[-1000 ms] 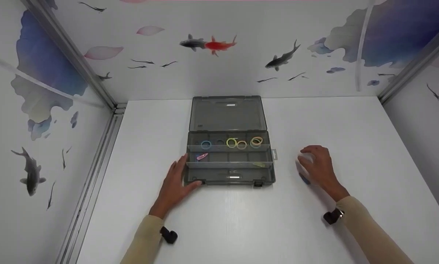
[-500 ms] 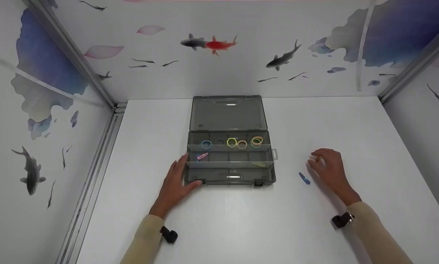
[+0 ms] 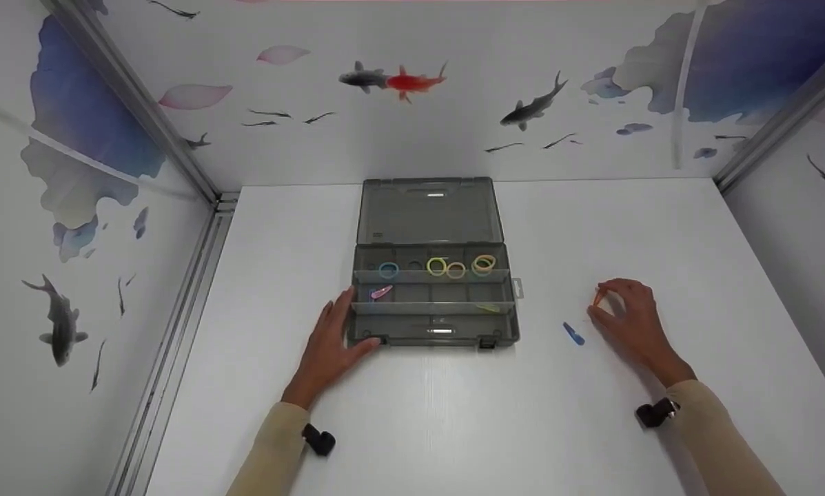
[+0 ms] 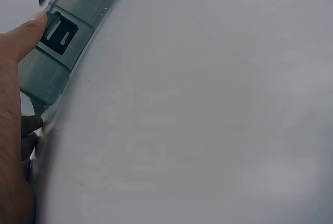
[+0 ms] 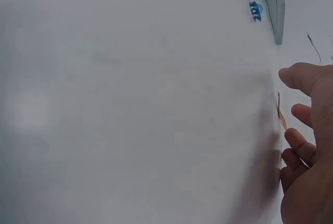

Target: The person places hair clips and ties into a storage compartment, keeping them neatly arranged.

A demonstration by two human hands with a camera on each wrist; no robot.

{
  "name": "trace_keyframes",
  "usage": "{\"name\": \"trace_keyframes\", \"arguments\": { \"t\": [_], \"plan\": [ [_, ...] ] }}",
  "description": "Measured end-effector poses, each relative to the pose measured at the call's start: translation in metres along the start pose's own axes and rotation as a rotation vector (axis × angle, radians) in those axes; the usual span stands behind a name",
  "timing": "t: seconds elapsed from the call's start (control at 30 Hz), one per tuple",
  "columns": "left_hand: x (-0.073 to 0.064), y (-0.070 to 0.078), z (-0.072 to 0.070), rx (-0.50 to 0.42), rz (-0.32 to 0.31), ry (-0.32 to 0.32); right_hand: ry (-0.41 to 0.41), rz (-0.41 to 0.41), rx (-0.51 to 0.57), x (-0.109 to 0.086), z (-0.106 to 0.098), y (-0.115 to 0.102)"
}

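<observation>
An open grey divided storage box [image 3: 433, 331] lies on the white table. My left hand [image 3: 326, 351] rests against its front left corner, straight fingers along the side and thumb at the front latch [image 4: 59, 33]. To the right of the box, my right hand [image 3: 629, 320] is lowered over an orange hair clip [image 3: 597, 296], which lies between thumb and fingertips. In the right wrist view, a gap shows between the thumb [image 5: 296, 75] and the clip. A blue hair clip [image 3: 573, 334] lies on the table just left of that hand.
Several hair ties, among them a blue one [image 3: 389, 270] and a yellow one [image 3: 437, 266], sit in the box's back row. A pink hair clip [image 3: 382, 293] and a yellow-green clip [image 3: 488, 308] are in the middle row. The lid [image 3: 431, 210] lies back toward the wall.
My right hand has moved right, away from the blue hair clip, which now shows fully, to the orange clip. The left hand stays at the box.
</observation>
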State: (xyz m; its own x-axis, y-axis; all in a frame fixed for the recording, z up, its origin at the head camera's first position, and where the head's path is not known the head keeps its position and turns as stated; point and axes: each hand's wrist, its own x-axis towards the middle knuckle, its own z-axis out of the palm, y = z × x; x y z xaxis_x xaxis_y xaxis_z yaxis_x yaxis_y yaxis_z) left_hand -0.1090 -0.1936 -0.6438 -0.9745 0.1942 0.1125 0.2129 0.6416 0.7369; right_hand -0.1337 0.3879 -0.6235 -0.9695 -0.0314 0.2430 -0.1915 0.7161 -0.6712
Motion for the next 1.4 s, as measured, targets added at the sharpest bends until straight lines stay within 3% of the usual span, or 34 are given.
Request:
{"name": "trace_keyframes", "arguments": {
  "t": [0.23,0.53,1.4],
  "plan": [
    [0.000,0.003,0.000,0.001,-0.038,-0.013,-0.012,0.005,0.011,-0.002,-0.003,0.015],
    [-0.002,0.003,0.000,0.004,-0.044,-0.002,0.018,-0.020,0.002,-0.001,-0.001,0.018],
    [-0.001,0.001,0.000,0.011,-0.017,-0.007,0.074,-0.072,-0.038,0.000,0.004,0.022]
  ]
}}
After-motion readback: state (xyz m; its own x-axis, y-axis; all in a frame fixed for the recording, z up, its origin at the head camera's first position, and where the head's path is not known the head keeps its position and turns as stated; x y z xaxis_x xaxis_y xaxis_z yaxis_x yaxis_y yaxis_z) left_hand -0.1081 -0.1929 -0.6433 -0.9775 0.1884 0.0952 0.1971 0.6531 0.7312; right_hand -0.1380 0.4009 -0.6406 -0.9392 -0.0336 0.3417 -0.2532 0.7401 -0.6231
